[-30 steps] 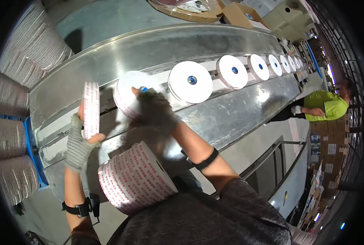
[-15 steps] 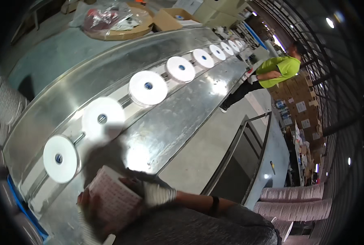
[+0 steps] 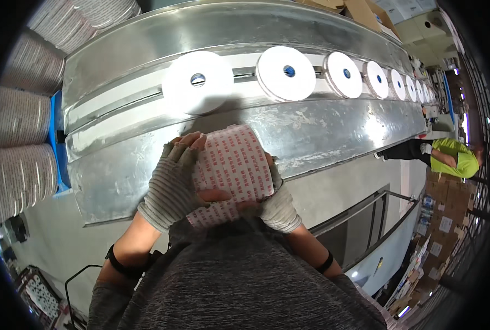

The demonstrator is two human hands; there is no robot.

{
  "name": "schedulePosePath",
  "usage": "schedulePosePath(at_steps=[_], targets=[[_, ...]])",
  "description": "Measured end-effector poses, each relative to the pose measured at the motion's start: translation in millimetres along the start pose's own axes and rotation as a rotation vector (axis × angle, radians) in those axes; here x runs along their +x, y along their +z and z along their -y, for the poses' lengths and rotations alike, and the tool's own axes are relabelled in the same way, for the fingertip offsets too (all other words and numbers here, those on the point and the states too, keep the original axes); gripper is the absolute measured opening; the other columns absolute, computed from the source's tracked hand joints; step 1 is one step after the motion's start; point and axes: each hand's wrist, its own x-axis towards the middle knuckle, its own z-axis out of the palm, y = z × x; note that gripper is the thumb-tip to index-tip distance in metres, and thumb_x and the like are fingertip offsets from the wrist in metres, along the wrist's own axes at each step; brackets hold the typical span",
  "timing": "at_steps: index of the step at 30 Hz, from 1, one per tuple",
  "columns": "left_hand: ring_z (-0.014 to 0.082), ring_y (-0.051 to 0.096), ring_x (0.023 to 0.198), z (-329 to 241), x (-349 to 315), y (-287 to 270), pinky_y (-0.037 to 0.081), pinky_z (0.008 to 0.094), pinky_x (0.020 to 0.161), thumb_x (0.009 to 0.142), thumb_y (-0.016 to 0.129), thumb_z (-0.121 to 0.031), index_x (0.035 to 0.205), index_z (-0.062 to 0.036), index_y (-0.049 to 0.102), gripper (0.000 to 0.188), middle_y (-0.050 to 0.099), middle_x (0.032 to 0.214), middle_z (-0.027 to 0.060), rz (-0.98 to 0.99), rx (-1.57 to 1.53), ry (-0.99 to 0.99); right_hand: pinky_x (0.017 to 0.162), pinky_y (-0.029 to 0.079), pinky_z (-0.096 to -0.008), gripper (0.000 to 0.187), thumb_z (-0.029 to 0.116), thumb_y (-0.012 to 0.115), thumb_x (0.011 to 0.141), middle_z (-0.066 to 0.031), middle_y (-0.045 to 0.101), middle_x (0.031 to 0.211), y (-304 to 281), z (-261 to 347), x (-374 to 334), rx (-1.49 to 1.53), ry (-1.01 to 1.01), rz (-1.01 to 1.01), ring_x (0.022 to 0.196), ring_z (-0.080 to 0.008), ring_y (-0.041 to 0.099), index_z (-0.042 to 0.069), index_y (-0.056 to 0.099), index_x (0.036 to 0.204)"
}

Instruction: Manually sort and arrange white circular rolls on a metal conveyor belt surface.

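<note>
A thick stack of tape rolls (image 3: pixel 234 159), white with rows of small red print on its side, is held close in front of my chest. My left hand (image 3: pixel 173 187), in a grey ribbed fingerless glove, presses its left side with the thumb across the near face. My right hand (image 3: pixel 280 206), gloved alike, grips the right side; its fingers are partly hidden. Just beyond the stack, a white disc-shaped roll (image 3: pixel 181 85) lies flat on the metal table (image 3: pixel 322 129). Several similar rolls with blue cores, such as this white roll (image 3: pixel 272 71), continue rightward in a row.
Tall stacks of printed rolls (image 3: pixel 19 170) stand at the left beside a blue edge strip (image 3: pixel 58 148). A person in a yellow-green shirt (image 3: pixel 453 158) stands at far right. Cardboard boxes (image 3: pixel 448 225) are piled behind, and a dark metal frame (image 3: pixel 360 214) stands at right.
My view has swung, so the row of rolls now runs across the upper part. The stack now appears upright before my chest, with both hands still on it.
</note>
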Motion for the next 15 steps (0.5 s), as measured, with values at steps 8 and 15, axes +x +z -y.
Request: schedulePosePath(at_steps=[8, 15], targets=[[0.0345, 0.044, 0.126, -13.4, -22.5, -10.2, 0.030, 0.0419, 0.113, 0.056, 0.085, -0.048, 0.131, 0.0064, 0.048, 0.100, 0.044, 0.138, 0.0156, 0.053, -0.234, 0.120, 0.090, 0.051, -0.0341, 0.077, 0.012, 0.082, 0.065, -0.0103, 0.063, 0.117, -54.7, -27.6, 47.4, 0.287, 0.154, 0.185, 0.106, -0.0212, 0.060, 0.001, 0.047, 0.133], [0.0350, 0.046, 0.124, 4.6, 14.8, -44.6, 0.037, 0.0419, 0.106, 0.060, 0.081, -0.045, 0.143, -0.0052, 0.039, 0.101, 0.048, 0.135, 0.0176, 0.125, -0.155, -0.173, 0.095, 0.051, -0.0392, 0.075, 0.056, 0.062, 0.085, -0.0116, 0.057, 0.128, -42.3, 24.0, 118.3, 0.641, -0.132, 0.232, 0.114, -0.0254, 0.058, 0.004, 0.043, 0.136]])
